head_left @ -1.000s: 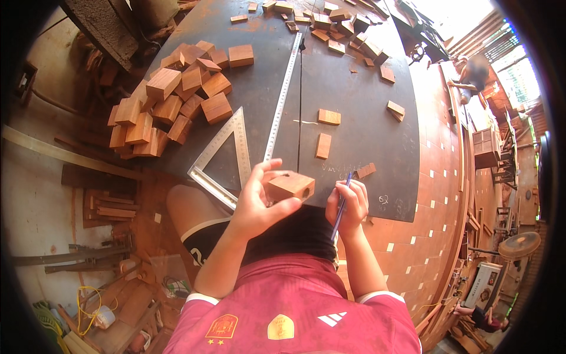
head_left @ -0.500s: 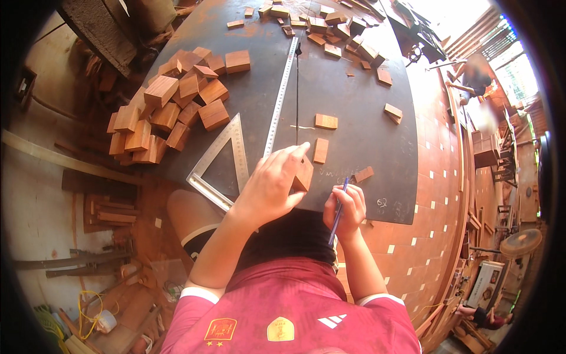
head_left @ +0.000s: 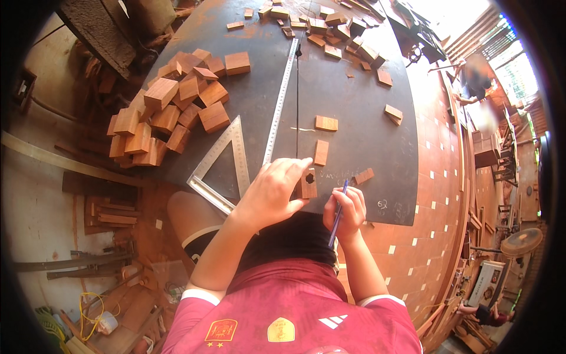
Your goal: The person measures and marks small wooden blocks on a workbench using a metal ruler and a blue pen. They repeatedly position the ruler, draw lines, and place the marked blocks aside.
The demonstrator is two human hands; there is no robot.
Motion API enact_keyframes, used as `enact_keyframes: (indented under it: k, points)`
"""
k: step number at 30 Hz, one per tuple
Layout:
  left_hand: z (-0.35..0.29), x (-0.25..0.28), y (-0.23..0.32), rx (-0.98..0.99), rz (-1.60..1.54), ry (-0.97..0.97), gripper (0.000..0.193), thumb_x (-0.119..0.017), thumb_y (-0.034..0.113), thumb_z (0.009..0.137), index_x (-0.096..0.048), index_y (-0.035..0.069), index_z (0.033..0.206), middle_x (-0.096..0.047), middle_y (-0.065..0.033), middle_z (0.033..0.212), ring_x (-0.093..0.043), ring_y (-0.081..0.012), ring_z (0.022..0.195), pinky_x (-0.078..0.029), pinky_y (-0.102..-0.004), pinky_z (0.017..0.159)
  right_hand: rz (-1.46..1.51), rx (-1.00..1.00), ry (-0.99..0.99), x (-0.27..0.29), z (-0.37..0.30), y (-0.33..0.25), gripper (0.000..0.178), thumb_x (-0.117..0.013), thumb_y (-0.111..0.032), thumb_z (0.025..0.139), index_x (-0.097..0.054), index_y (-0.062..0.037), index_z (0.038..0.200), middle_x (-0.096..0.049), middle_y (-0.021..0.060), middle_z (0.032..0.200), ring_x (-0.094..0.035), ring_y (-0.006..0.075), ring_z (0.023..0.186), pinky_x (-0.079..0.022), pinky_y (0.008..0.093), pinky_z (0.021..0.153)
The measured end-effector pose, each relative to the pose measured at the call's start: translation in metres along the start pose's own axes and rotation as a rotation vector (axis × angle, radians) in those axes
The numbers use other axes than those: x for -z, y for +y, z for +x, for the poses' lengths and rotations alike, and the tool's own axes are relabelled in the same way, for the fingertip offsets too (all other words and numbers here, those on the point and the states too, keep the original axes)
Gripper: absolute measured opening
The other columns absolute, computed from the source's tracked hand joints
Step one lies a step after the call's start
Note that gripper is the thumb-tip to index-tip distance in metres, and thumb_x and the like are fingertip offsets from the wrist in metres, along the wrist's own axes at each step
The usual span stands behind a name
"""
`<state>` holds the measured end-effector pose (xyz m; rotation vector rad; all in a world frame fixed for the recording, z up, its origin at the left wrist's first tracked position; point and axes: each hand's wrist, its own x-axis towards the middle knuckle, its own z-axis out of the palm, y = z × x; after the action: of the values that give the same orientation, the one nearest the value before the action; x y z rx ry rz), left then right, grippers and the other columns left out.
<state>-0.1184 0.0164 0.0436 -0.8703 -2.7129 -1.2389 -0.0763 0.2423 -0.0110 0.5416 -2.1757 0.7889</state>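
Observation:
My left hand [head_left: 271, 193] grips a small reddish-brown wooden block [head_left: 308, 190] near the table's front edge, fingers over its far side and thumb along its near side. A dark round spot, a hole or a mark, shows on the block's upper face. In my right hand [head_left: 349, 207] is a blue pen [head_left: 336, 223], held just right of the block. Left of my left hand lies a metal triangle square [head_left: 239, 150]. A long steel ruler [head_left: 281, 97] runs away from that hand across the table.
On the dark table [head_left: 365, 147], a pile of wooden blocks [head_left: 177, 97] stands at the left. Smaller offcuts [head_left: 336, 23] are scattered at the far end. Flat wood pieces [head_left: 326, 123] lie beyond the block, and another piece [head_left: 363, 176] is by the pen.
The block has turned in my left hand, so the face with the dark spot now shows. My left hand has shifted slightly toward me; the right hand with the pen stays nearly still.

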Motion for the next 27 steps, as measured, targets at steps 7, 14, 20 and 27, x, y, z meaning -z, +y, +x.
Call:
enact_keyframes:
  k: [7, 14, 20, 27]
  points:
    - [0.000, 0.030, -0.009, 0.028, -0.028, 0.134, 0.080, -0.092, 0.017, 0.072, -0.057, 0.005, 0.143, -0.066, -0.0186, 0.132, -0.063, -0.0396, 0.124, -0.050, -0.0457, 0.108, -0.016, 0.008, -0.010, 0.001, -0.002, 0.000, 0.031, -0.070, 0.010, 0.075, -0.065, -0.0018, 0.103, -0.071, 0.0147, 0.092, -0.069, 0.0334, 0.083, -0.059, 0.0432, 0.080]
    - [0.007, 0.111, -0.045, 0.187, 0.317, 0.445, 0.075, -0.093, 0.008, 0.072, -0.059, 0.004, 0.139, -0.068, -0.0142, 0.125, -0.066, -0.0302, 0.120, -0.056, -0.0412, 0.100, -0.008, 0.016, -0.003, 0.000, -0.003, -0.001, 0.030, -0.069, 0.010, 0.076, -0.064, -0.0016, 0.103, -0.071, 0.0145, 0.092, -0.069, 0.0339, 0.083, -0.058, 0.0433, 0.080]
    - [0.021, 0.136, -0.086, 0.250, 0.579, 0.346, 0.074, -0.089, 0.011, 0.078, -0.054, 0.005, 0.143, -0.066, -0.0167, 0.134, -0.062, -0.0348, 0.127, -0.047, -0.0459, 0.107, 0.001, 0.028, 0.011, -0.001, -0.001, 0.000, 0.028, -0.069, 0.010, 0.077, -0.064, -0.0010, 0.102, -0.070, 0.0152, 0.091, -0.069, 0.0345, 0.081, -0.058, 0.0433, 0.078]
    - [0.009, 0.130, -0.091, 0.190, 0.578, 0.285, 0.067, -0.087, 0.015, 0.082, -0.057, 0.005, 0.141, -0.063, -0.0151, 0.142, -0.060, -0.0337, 0.132, -0.045, -0.0476, 0.109, 0.018, 0.020, 0.004, -0.001, 0.000, -0.002, 0.027, -0.069, 0.009, 0.076, -0.064, -0.0008, 0.101, -0.070, 0.0154, 0.091, -0.069, 0.0343, 0.081, -0.058, 0.0433, 0.078]
